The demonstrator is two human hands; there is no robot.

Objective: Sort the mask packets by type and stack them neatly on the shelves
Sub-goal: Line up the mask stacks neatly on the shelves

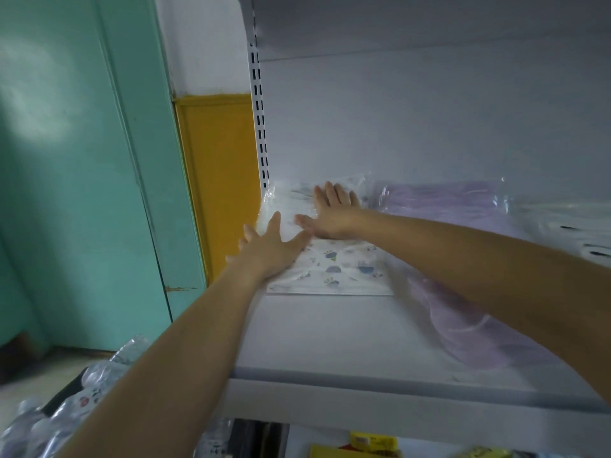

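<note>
A clear packet of white masks with small blue prints (pixel 344 269) lies at the back left of the white shelf (pixel 317 338). My left hand (pixel 269 247) lies flat on its left edge, fingers straight. My right hand (pixel 330 211) presses flat on the far part of the same packet, fingers spread toward the back wall. To the right, packets of pale purple masks (pixel 463 319) lie on the shelf, partly under my right forearm. Another purple packet (pixel 439 200) sits further back.
The slotted shelf upright (pixel 259 120) stands at the left, with a yellow wall panel (pixel 218 180) and a teal door (pixel 82 180) beyond. Clear plastic-wrapped packets (pixel 66 414) lie at the lower left. Yellow goods (pixel 363 447) sit on the shelf below.
</note>
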